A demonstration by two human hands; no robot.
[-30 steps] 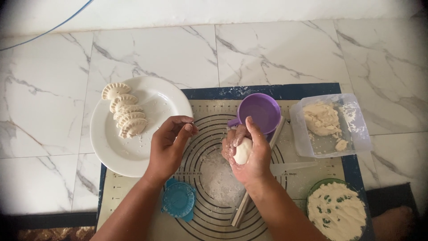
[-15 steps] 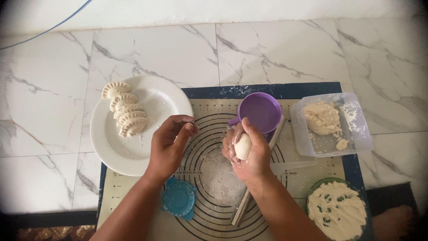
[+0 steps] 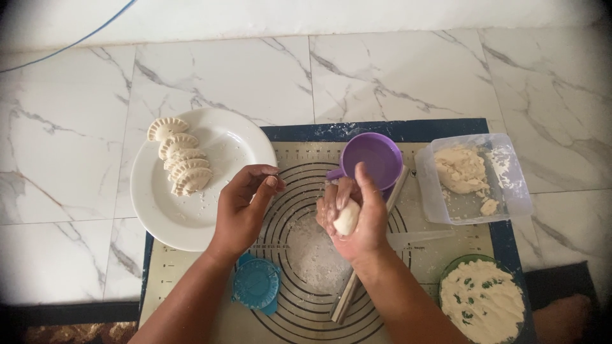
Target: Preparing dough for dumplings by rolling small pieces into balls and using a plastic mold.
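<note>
My right hand [image 3: 357, 216] grips a dough lump [image 3: 346, 218] over the baking mat [image 3: 440, 255], its long axis tilted up-right; fingers hide most of it. Left hand [image 3: 245, 207] half-curled, holding nothing, beside the white plate [image 3: 166, 216]. Rolling pin [image 3: 349, 294] partly hidden under my wrist. Filling bowl [image 3: 482, 299] cut off at the bottom edge.

You have one view only: head-worn camera, looking steeply down from above your hands, near range. It takes in the mat [image 3: 446, 145], plate [image 3: 153, 210] and surrounding marble floor [image 3: 395, 70].
</note>
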